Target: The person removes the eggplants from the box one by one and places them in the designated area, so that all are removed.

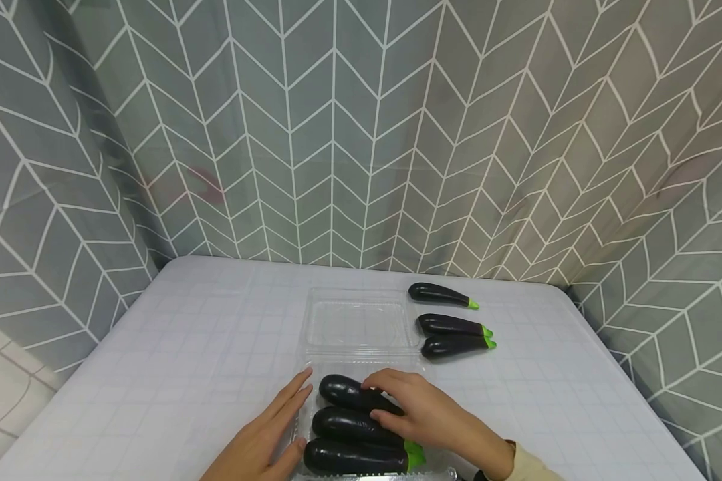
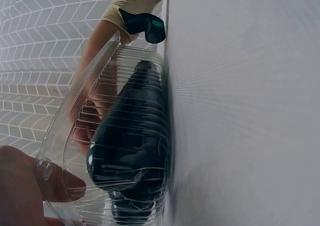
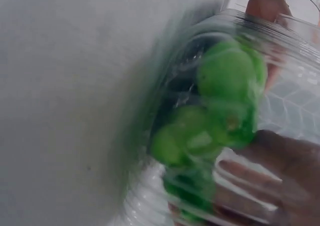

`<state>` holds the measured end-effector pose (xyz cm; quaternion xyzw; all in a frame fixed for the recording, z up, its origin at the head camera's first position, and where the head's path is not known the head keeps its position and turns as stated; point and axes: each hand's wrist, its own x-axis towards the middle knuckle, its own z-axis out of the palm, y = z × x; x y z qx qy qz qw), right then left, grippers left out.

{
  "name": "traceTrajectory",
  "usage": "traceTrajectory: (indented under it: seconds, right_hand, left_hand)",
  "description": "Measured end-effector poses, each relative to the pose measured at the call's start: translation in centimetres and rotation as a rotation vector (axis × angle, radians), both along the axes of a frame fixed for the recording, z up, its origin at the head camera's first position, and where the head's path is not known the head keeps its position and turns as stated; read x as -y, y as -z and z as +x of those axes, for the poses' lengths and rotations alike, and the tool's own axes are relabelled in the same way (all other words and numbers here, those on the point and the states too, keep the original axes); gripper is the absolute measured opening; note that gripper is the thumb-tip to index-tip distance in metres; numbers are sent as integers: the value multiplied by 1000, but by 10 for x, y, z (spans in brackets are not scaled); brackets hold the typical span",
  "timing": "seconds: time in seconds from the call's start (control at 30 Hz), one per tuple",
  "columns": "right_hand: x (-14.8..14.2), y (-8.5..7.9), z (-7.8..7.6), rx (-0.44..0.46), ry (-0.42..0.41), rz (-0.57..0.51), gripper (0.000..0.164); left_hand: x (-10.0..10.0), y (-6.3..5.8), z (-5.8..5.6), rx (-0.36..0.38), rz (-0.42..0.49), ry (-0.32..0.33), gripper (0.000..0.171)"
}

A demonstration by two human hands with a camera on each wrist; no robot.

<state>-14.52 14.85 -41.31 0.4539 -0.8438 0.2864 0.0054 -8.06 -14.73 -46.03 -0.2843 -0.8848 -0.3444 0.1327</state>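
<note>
A clear plastic clamshell container lies open on the table, its base toward the person. Three dark eggplants lie side by side in the base: a far one, a middle one and a near one. My right hand holds the far eggplant, thumb on the near side and fingers over the far side. Green stem ends show through the plastic in the right wrist view. My left hand rests at the container's left rim with fingers extended, its thumb by the wall.
Three more eggplants lie on the table to the right of the lid: one at the back and two close together, the farther and the nearer. A patterned grey curtain encloses the white table.
</note>
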Motion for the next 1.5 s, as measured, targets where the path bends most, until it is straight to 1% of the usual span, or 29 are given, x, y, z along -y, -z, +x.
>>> traceTrajectory:
  seconds: [0.07,0.27,0.47,0.7,0.93,1.07,1.3,1.5]
  right_hand:
    - [1,0,0,9,14,8,32]
    - [3,-1,2,29,61,65,33]
    - [3,-1,2,47,109,99,35]
    - [2,1,0,47,92,19,36]
    - [1,-2,1,40,90,-53,34]
    - [-3,-8,3,6,95,-111,37]
    - [-10,-17,2,-115,78,-193,41]
    - [-17,-25,2,-116,118,-215,42]
  left_hand:
    - [0,0,0,-1,-1,1,68]
    - [0,-1,0,41,9,-5,68]
    - [0,-2,0,49,2,-5,68]
    - [1,-2,0,51,5,-2,68]
    - [2,1,-1,4,1,7,68]
    - [1,2,-1,-3,-13,1,67]
    - [0,0,-1,-7,-10,-2,66]
    - [-1,0,0,-18,-28,-9,64]
